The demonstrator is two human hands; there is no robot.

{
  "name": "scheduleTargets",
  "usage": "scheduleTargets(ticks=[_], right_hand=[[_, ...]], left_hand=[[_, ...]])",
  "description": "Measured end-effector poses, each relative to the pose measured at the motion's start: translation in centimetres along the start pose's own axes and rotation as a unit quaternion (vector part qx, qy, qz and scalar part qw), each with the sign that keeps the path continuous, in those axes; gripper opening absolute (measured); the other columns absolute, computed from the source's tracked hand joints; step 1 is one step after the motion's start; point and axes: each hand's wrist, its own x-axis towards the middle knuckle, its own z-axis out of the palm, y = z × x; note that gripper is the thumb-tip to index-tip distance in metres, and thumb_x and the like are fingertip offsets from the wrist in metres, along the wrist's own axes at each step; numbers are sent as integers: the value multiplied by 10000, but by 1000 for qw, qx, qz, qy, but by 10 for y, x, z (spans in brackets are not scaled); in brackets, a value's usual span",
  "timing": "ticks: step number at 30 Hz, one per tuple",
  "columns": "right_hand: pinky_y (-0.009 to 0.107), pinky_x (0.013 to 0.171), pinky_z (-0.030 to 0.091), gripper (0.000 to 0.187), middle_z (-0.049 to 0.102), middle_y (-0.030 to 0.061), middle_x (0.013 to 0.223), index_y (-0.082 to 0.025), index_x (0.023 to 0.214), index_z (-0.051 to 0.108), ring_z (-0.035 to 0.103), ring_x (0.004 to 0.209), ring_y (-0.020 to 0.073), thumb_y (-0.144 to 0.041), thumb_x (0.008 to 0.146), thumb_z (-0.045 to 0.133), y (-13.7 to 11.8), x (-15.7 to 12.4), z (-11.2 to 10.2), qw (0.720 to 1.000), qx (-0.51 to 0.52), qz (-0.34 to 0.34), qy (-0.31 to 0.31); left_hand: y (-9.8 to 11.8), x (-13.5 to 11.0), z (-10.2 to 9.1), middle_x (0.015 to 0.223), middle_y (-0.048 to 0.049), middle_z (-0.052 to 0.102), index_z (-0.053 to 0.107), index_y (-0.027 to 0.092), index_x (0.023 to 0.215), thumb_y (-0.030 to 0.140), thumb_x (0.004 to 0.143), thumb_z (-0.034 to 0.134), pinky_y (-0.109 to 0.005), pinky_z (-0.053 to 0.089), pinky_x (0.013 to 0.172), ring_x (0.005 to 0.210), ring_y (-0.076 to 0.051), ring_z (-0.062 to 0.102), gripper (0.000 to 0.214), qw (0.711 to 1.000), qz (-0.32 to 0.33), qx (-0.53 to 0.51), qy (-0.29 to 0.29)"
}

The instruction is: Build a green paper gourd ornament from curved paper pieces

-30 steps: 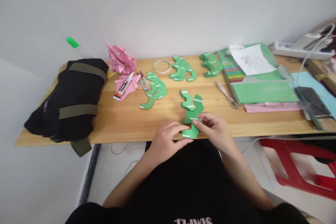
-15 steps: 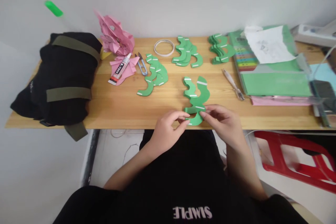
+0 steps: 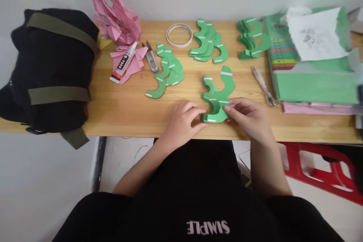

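Several green paper curves (image 3: 217, 96), joined, flat at the counter (image 3: 127, 117) front edge; light, thin, floppy, probably easily creased; left hand (image 3: 183, 121) and right hand (image 3: 249, 117) pinch the lowest piece's opposite ends; best held by edges.

Left hand (image 3: 183, 121) and right hand (image 3: 249, 118) low, close together, palms down, thumb and forefinger pinched; forearms bare, converging.
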Motion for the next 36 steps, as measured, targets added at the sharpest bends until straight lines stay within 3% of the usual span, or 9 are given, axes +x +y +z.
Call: scheduleTargets(ticks=[18,31,36], right_hand=[[174,454,479,88,648,-39,613,-204,772,690,570,480,63,-192,704,745,6,4,6,999,-35,-13,-8],[249,467,517,203,651,-12,642,-214,777,699,573,499,104,-383,695,775,3,4,7,996,-90,20,-1],[268,493,525,173,660,-10,648,-221,778,702,568,499,108,-354,692,773,2,4,7,996,-93,17,3]], left_hand=[[-3,2,-1,943,-42,638,660,178,960,234,793,757,-383,473,829,908,-199,597,201,1000,8,-3,-3],[-5,2,-1,972,-58,636,665,174,964,223,810,738,-390,483,832,923,-204,596,177,1000,9,-9,-7],[-5,1,0,948,-60,624,676,167,958,210,817,727,-387,496,832,918,-203,587,156,1000,11,-7,-6]])
